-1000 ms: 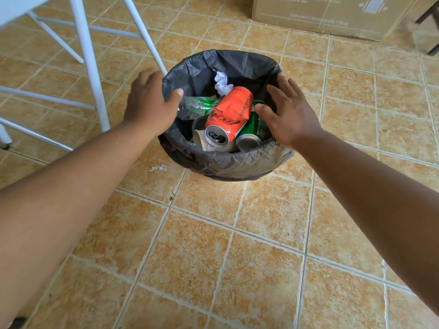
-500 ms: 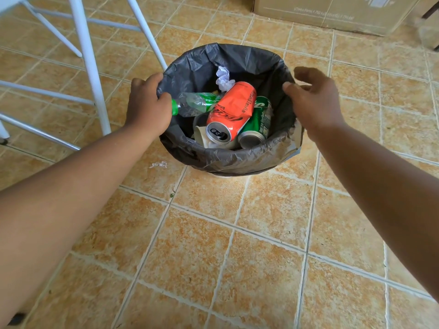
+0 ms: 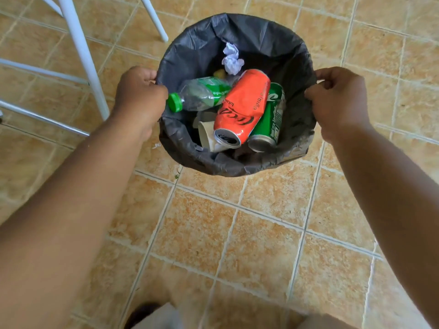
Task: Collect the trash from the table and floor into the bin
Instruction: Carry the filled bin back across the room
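The bin (image 3: pixel 237 162), lined with a black bag and holding a red can (image 3: pixel 242 105), green can (image 3: pixel 268 122), plastic bottle (image 3: pixel 202 93) and crumpled paper (image 3: pixel 231 59), sits over the tiled floor (image 3: pixel 237 233), each rim side clamped in the grip of the left hand (image 3: pixel 139 100) and right hand (image 3: pixel 337 100).

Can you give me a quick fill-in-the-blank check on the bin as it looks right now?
1. The bin is lined with a ____ plastic bag.
2. The red can lies beside a ____ can.
3. The plastic bottle has a ____ cap.
4. The left hand and right hand each grip the bin's ____.

Missing words: black; green; green; rim
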Tool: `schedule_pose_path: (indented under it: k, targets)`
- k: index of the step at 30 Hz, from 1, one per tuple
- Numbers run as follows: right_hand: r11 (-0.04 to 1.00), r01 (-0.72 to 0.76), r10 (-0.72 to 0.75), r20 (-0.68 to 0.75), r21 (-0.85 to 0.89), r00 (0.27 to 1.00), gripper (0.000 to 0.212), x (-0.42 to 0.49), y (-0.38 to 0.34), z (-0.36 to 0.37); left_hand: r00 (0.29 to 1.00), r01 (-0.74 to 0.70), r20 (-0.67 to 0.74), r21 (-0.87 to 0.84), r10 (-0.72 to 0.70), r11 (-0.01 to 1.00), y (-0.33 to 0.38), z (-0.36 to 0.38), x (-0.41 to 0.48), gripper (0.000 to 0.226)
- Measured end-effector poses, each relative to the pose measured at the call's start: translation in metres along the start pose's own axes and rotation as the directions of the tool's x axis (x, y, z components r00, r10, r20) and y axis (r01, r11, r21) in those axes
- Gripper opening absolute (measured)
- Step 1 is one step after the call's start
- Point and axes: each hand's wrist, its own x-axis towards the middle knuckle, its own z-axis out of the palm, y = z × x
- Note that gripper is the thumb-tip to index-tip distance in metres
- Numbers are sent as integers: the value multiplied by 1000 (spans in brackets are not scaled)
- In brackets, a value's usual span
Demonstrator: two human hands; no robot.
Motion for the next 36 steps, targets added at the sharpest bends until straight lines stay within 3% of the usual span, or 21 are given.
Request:
schedule_pose_path:
  k: [9, 17, 28, 36]
  targets:
    - [984, -168, 173, 103, -62, 979, 27, -124, -68, -110, 987, 96, 112, 155, -114, 983, 45, -100, -151, 29]
    - [962, -232, 251, 136, -143, 959, 26, -208, -216, -260, 974, 136, 147, 221, -171, 966, 203, -191, -273, 29]
    - [982, -168, 171, 29, -86, 985, 26, -258, -401, -428, 978, -5, 205, 188, -34, 982, 423, -295, -369, 25]
    - [997, -61, 63, 50, -41, 997, 24, -237, -453, -491, 986, -51, 162, 125, 30, 991, 505, -312, -392, 22]
